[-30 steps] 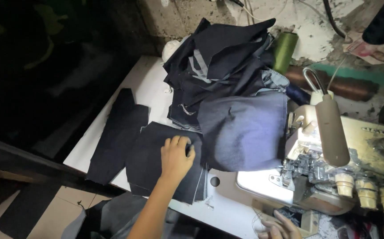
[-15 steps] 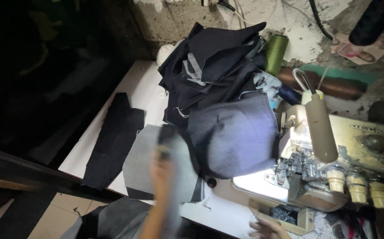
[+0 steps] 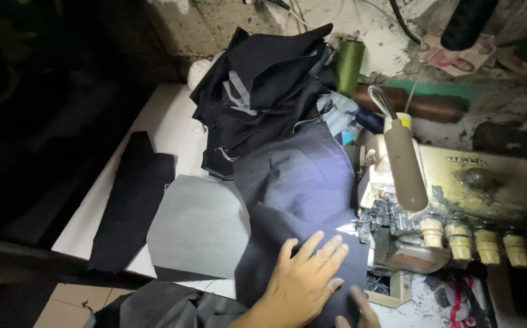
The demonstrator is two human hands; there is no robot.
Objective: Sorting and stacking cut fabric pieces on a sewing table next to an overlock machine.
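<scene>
My left hand (image 3: 305,280) lies flat, fingers spread, on a dark navy fabric piece (image 3: 275,234) just in front of the overlock sewing machine (image 3: 458,182). The fabric's right edge reaches the machine's presser area (image 3: 367,228). Only a fingertip or two of my right hand (image 3: 359,308) shows at the bottom edge, touching the same piece. A light grey fabric piece (image 3: 196,228) lies on the white table (image 3: 166,121) left of my hand. A long dark strip (image 3: 131,200) lies further left.
A heap of dark fabric pieces (image 3: 263,85) is piled at the back of the table. Green (image 3: 348,64) and brown (image 3: 424,106) thread cones lie behind the machine. Several cream thread-tension knobs (image 3: 473,240) line the machine's front. The table's left edge drops into darkness.
My left hand left the dark stack at the left and carried a navy piece right, up to the machine. A grey piece now shows where it rested.
</scene>
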